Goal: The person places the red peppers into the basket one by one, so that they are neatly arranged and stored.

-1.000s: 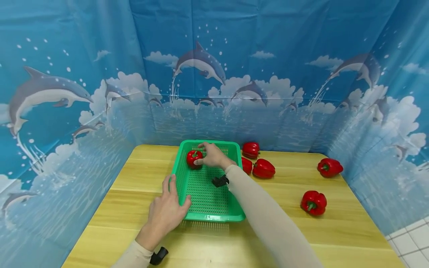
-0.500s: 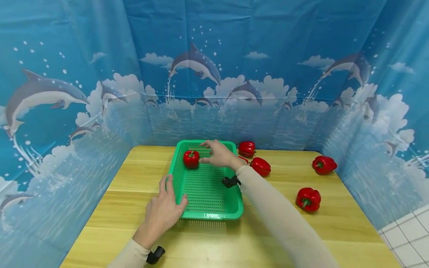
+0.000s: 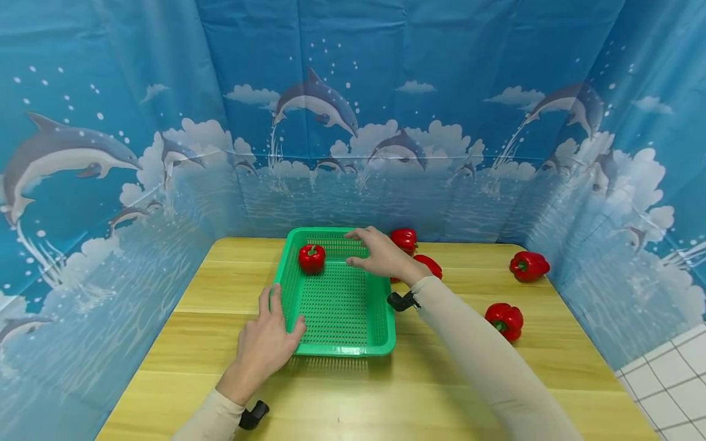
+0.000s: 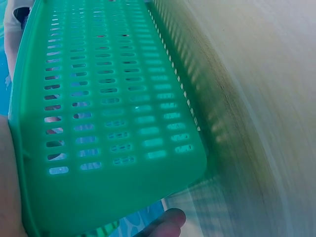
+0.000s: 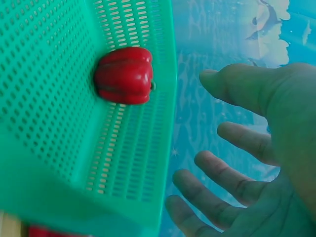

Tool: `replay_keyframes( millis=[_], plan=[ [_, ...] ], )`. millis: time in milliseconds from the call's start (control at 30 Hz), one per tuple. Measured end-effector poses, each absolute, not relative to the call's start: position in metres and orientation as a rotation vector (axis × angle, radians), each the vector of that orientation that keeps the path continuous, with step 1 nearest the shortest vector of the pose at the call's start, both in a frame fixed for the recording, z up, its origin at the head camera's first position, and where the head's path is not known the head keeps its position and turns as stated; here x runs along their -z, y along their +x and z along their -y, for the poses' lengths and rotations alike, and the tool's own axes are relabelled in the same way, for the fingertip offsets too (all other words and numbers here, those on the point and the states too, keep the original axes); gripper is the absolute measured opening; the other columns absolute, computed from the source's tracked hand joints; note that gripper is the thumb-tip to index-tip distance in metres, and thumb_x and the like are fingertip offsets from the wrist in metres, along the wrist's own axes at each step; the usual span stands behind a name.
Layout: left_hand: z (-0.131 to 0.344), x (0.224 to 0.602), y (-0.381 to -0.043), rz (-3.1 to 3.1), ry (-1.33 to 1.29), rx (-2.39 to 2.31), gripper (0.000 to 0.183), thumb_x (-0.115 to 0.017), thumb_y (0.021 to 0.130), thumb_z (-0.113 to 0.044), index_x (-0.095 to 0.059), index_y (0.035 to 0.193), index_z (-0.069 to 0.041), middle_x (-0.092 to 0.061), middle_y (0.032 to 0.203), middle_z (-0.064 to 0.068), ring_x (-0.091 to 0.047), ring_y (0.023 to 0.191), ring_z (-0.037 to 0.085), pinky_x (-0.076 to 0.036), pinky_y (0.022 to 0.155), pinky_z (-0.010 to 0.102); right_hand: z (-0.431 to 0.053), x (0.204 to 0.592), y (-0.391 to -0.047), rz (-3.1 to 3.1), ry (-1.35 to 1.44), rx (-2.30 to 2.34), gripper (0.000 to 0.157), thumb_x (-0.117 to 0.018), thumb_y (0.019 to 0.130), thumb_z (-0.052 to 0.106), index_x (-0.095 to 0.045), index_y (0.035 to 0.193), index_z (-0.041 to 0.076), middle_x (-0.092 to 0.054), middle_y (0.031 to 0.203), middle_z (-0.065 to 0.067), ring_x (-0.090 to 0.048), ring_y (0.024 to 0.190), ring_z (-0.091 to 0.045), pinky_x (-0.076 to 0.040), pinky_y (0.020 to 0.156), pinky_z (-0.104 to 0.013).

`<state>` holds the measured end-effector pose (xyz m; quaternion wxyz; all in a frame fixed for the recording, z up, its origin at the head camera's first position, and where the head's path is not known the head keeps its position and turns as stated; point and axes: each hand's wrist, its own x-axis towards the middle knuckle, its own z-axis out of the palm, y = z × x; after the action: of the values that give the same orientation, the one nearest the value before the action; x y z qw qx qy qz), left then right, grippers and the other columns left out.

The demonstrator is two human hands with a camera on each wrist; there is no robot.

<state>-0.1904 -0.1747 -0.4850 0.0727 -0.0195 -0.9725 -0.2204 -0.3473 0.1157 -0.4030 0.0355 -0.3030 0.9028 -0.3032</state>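
Observation:
A green perforated plastic basket (image 3: 342, 351) stands on the wooden table, with a red bell pepper (image 3: 312, 260) upright in its far left corner. My left hand (image 3: 267, 343) holds the basket by its near left edge, thumb over the rim and fingers down the outer left side. In the left wrist view, fingertips (image 4: 170, 222) show past the corner of the perforated wall. My right hand (image 3: 383, 254) hovers over the basket's far right part with spread fingers and holds nothing. The right wrist view shows the fingers (image 5: 237, 138) apart from the pepper.
Beyond the basket's right side, a red bell pepper (image 3: 404, 241) lies at the back, and another bell pepper (image 3: 430, 266) is partly behind my right forearm. Farther right are two more, a back pepper (image 3: 529, 266) and a nearer pepper (image 3: 504, 321). A dolphin-print curtain (image 3: 342, 153) encloses the table.
My right hand has let go of the bell pepper in the basket and moved right, away from it. The left hand stays at the basket's edge.

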Motion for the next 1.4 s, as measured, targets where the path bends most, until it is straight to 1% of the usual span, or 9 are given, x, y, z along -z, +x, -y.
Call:
replay_keyframes(
  millis=[233, 400, 500, 567, 633, 800, 1067, 1300, 1400],
  plan=[
    [0.177, 0.483, -0.191, 2.918, -0.058, 0.649, 0.098, -0.063, 0.114, -0.05, -0.02, 0.183, 0.003, -0.027, 0.187, 0.028, -0.039, 0.043, 0.017, -0.03, 0.039, 0.025, -0.141, 0.407, -0.335, -2.841, -0.911, 0.93, 0.066, -0.082, 0.111, 0.031, -0.058, 0.17, 0.011, -0.06, 0.163, -0.021, -0.065, 0.143, -0.043, -0.06, 0.117, -0.064],
    [0.177, 0.483, -0.19, 2.908, -0.057, 0.661, 0.097, -0.065, 0.114, -0.048, -0.021, 0.183, 0.004, -0.028, 0.187, 0.028, -0.038, 0.042, 0.017, -0.03, 0.039, 0.026, -0.165, 0.413, -0.318, -2.877, -0.898, 0.936, 0.066, -0.082, 0.111, 0.03, -0.058, 0.17, 0.011, -0.057, 0.167, -0.021, -0.063, 0.147, -0.044, -0.058, 0.119, -0.067],
    [0.176, 0.484, -0.19, 2.902, -0.049, 0.661, 0.096, -0.065, 0.114, -0.048, -0.022, 0.183, 0.003, -0.03, 0.187, 0.028, -0.039, 0.042, 0.017, -0.03, 0.038, 0.026, -0.18, 0.418, -0.306, -2.912, -0.887, 0.933, 0.064, -0.082, 0.112, 0.029, -0.059, 0.169, 0.011, -0.057, 0.167, -0.021, -0.065, 0.14, -0.042, -0.059, 0.116, -0.065],
    [0.176, 0.486, -0.189, 2.9, -0.042, 0.664, 0.096, -0.065, 0.114, -0.049, -0.022, 0.183, 0.002, -0.03, 0.187, 0.027, -0.039, 0.042, 0.016, -0.031, 0.039, 0.026, -0.191, 0.423, -0.299, -2.935, -0.877, 0.934, 0.062, -0.082, 0.111, 0.028, -0.061, 0.167, 0.011, -0.059, 0.164, -0.02, -0.067, 0.132, -0.04, -0.06, 0.11, -0.063],
    [0.175, 0.486, -0.189, 2.904, -0.036, 0.666, 0.097, -0.065, 0.114, -0.049, -0.022, 0.184, 0.002, -0.03, 0.188, 0.027, -0.039, 0.042, 0.016, -0.031, 0.039, 0.026, -0.202, 0.427, -0.292, -2.961, -0.874, 0.924, 0.059, -0.082, 0.111, 0.027, -0.063, 0.164, 0.012, -0.061, 0.161, -0.019, -0.067, 0.13, -0.04, -0.06, 0.108, -0.063],
    [0.175, 0.487, -0.187, 2.903, -0.03, 0.675, 0.098, -0.066, 0.113, -0.049, -0.021, 0.184, 0.001, -0.029, 0.188, 0.027, -0.04, 0.042, 0.017, -0.032, 0.039, 0.027, -0.227, 0.435, -0.279, -3.021, -0.892, 0.919, 0.054, -0.084, 0.11, 0.024, -0.067, 0.159, 0.012, -0.064, 0.157, -0.02, -0.066, 0.141, -0.044, -0.06, 0.115, -0.069],
    [0.176, 0.487, -0.187, 2.903, -0.031, 0.675, 0.097, -0.065, 0.113, -0.049, -0.021, 0.184, 0.0, -0.03, 0.188, 0.026, -0.04, 0.042, 0.017, -0.031, 0.038, 0.026, -0.263, 0.438, -0.262, -3.087, -0.889, 0.91, 0.052, -0.088, 0.107, 0.021, -0.071, 0.154, 0.009, -0.065, 0.154, -0.021, -0.067, 0.14, -0.047, -0.06, 0.115, -0.071],
    [0.174, 0.488, -0.189, 2.897, -0.034, 0.673, 0.095, -0.064, 0.114, -0.049, -0.022, 0.184, 0.0, -0.031, 0.188, 0.026, -0.038, 0.042, 0.015, -0.03, 0.039, 0.025, -0.302, 0.448, -0.246, -3.117, -0.815, 0.926, 0.05, -0.089, 0.106, 0.025, -0.073, 0.152, 0.014, -0.064, 0.156, -0.019, -0.063, 0.143, -0.048, -0.054, 0.116, -0.079],
    [0.173, 0.488, -0.189, 2.896, -0.039, 0.673, 0.096, -0.064, 0.114, -0.049, -0.022, 0.184, 0.001, -0.031, 0.187, 0.026, -0.039, 0.042, 0.016, -0.031, 0.039, 0.025, -0.321, 0.455, -0.243, -3.147, -0.814, 0.909, 0.051, -0.09, 0.104, 0.024, -0.073, 0.151, 0.015, -0.065, 0.156, -0.018, -0.064, 0.142, -0.047, -0.056, 0.113, -0.077]
  ],
)
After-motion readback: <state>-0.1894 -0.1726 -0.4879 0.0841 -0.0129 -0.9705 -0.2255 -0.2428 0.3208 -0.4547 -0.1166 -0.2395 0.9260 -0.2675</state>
